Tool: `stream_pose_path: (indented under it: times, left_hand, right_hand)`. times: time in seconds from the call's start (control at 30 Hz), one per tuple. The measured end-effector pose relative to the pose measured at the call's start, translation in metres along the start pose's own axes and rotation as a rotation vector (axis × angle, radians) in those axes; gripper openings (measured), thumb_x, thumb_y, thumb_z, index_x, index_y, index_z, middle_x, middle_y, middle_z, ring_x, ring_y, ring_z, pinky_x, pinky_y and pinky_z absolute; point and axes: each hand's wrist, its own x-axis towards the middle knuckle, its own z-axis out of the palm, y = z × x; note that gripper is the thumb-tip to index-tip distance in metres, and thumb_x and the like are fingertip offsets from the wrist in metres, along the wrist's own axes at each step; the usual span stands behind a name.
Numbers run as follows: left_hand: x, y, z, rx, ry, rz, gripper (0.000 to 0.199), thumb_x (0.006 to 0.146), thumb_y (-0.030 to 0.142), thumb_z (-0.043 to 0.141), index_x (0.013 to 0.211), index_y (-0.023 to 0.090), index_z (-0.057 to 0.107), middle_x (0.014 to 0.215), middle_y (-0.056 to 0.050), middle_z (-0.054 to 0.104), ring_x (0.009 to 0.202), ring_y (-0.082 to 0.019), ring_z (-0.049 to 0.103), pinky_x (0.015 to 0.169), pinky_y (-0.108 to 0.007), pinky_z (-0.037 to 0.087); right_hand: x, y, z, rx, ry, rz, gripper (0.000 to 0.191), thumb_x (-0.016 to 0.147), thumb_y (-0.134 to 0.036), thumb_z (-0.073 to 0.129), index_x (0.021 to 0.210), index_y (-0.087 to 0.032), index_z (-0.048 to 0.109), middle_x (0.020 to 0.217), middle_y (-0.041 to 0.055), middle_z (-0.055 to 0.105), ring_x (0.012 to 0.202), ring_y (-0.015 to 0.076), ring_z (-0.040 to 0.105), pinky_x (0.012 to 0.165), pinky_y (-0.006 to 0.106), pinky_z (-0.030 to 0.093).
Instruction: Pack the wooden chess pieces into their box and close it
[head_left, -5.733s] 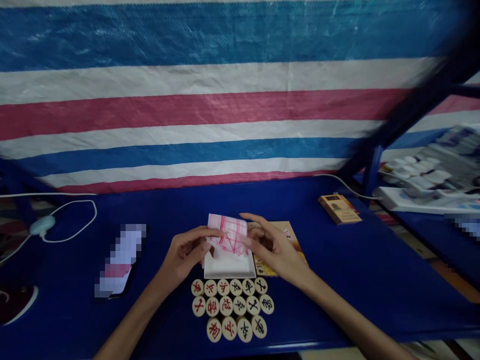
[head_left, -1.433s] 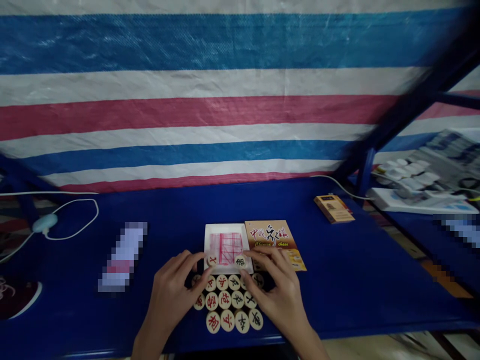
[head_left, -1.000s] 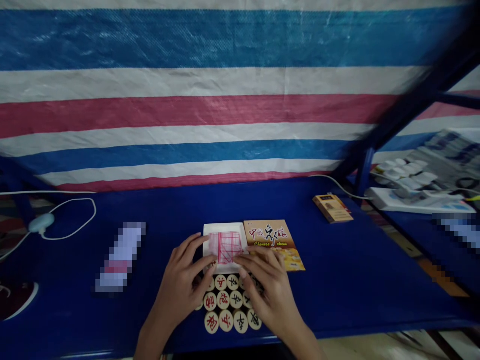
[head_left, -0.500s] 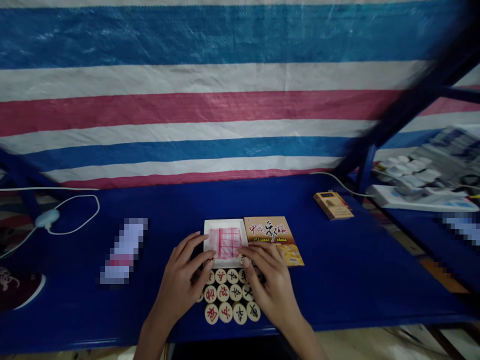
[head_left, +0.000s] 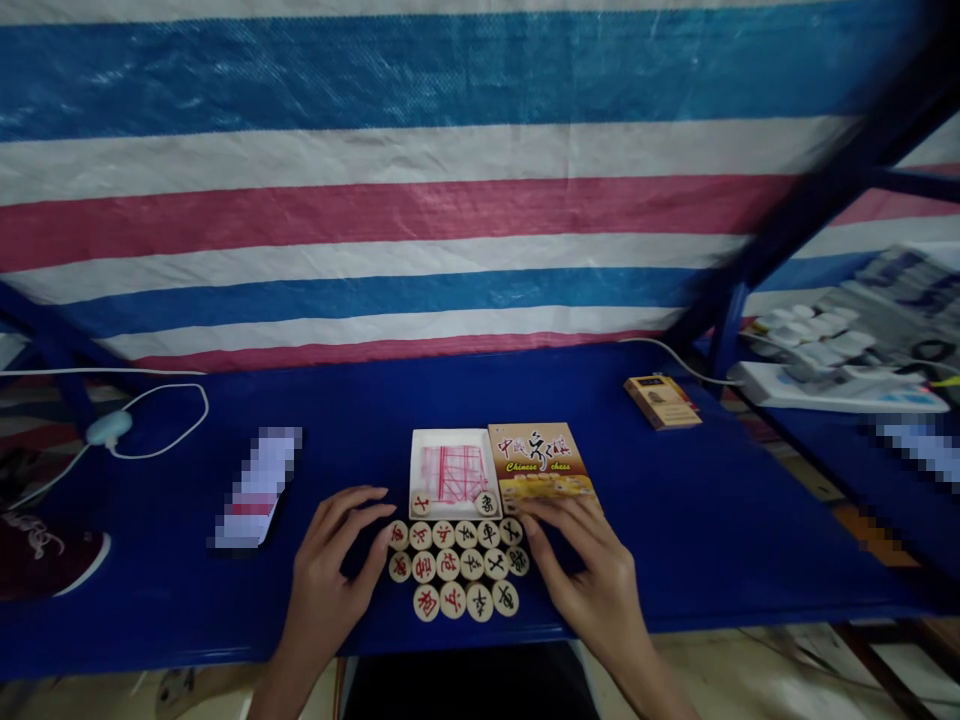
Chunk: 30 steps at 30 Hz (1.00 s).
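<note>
Two round Chinese chess pieces lie in the near corners of a white box tray (head_left: 417, 450): a red-lettered piece (head_left: 421, 503) at left, a dark-lettered piece (head_left: 486, 503) at right. Three rows of pieces (head_left: 448, 565) stand in front of the tray, red lettering left and dark lettering right. My left hand (head_left: 334, 560) is open, its thumb close by the red end piece (head_left: 397, 535) of the far row. My right hand (head_left: 589, 555) is open too, fingers spread over the near edge of the Chinese chess box lid (head_left: 536, 450), thumb beside the dark end piece (head_left: 511, 531).
A phone-like pixelated rectangle (head_left: 259, 490) lies at left, near a white cable (head_left: 206, 405) and a dark red shoe (head_left: 56, 550). A small yellow-brown box (head_left: 664, 402) sits at back right. Beyond the blue frame stands a power strip (head_left: 832, 388). Striped sheeting (head_left: 450, 215) hangs behind.
Both hands have drawn back from the tray and moved apart, towards the outer ends of the rows. The two pieces in the tray's near corners, partly covered by fingers before, now show freely.
</note>
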Motion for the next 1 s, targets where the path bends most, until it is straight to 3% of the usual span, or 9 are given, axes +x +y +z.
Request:
stream_pose_path:
  times: [0.17, 0.33, 0.5, 0.63, 0.83, 1.0]
  left_hand:
    - [-0.012, -0.009, -0.006, -0.004, -0.167, -0.101, 0.034, 0.093, 0.031, 0.067, 0.127, 0.031, 0.061, 0.130, -0.004, 0.063, 0.121, -0.024, 0.060, 0.100, -0.046, 0.053]
    - [-0.010, -0.013, -0.003, -0.018, -0.201, -0.088, 0.023, 0.095, 0.030, 0.066, 0.117, 0.031, 0.065, 0.131, -0.003, 0.063, 0.123, -0.025, 0.058, 0.101, -0.050, 0.052]
    - [-0.008, -0.012, -0.005, -0.111, -0.149, -0.144, 0.019, 0.094, 0.031, 0.068, 0.113, 0.031, 0.067, 0.127, -0.003, 0.065, 0.118, -0.023, 0.062, 0.100, -0.047, 0.053]
    - [0.002, -0.006, -0.001, -0.168, -0.013, -0.146, 0.020, 0.093, 0.027, 0.068, 0.113, 0.029, 0.066, 0.122, -0.003, 0.066, 0.111, -0.021, 0.064, 0.090, -0.040, 0.055]
    - [0.034, 0.017, 0.024, -0.171, 0.065, 0.030, 0.026, 0.090, 0.019, 0.070, 0.115, 0.026, 0.066, 0.117, -0.004, 0.067, 0.110, -0.020, 0.063, 0.095, -0.040, 0.053]
    - [0.036, 0.021, 0.033, -0.060, 0.103, 0.111, 0.031, 0.087, 0.016, 0.074, 0.116, 0.024, 0.066, 0.115, -0.004, 0.069, 0.110, -0.021, 0.062, 0.096, -0.041, 0.053]
  right_hand:
    - [-0.022, 0.010, -0.011, -0.041, -0.075, 0.003, 0.029, 0.092, -0.020, 0.066, 0.121, -0.024, 0.066, 0.101, 0.0059, 0.069, 0.092, 0.0213, 0.066, 0.083, 0.040, 0.055]
    - [-0.023, 0.013, -0.003, -0.125, -0.130, -0.021, 0.029, 0.092, -0.027, 0.067, 0.122, -0.025, 0.067, 0.102, 0.0063, 0.069, 0.088, 0.0213, 0.067, 0.080, 0.040, 0.057]
    - [-0.023, 0.013, -0.004, -0.182, -0.089, -0.061, 0.026, 0.091, -0.027, 0.070, 0.116, -0.025, 0.068, 0.107, 0.0069, 0.068, 0.098, 0.0230, 0.067, 0.084, 0.040, 0.058]
    - [-0.012, 0.007, -0.006, -0.115, -0.041, -0.073, 0.030, 0.089, -0.021, 0.072, 0.118, -0.023, 0.066, 0.104, 0.0061, 0.067, 0.091, 0.0196, 0.066, 0.080, 0.037, 0.057]
    - [0.034, -0.010, 0.015, -0.045, 0.084, -0.143, 0.030, 0.086, -0.016, 0.074, 0.114, -0.021, 0.066, 0.103, 0.0066, 0.066, 0.096, 0.0201, 0.064, 0.081, 0.036, 0.055]
    - [0.033, -0.013, 0.027, -0.049, 0.075, -0.191, 0.035, 0.084, -0.014, 0.075, 0.117, -0.021, 0.066, 0.100, 0.0063, 0.066, 0.093, 0.0201, 0.064, 0.079, 0.036, 0.054]
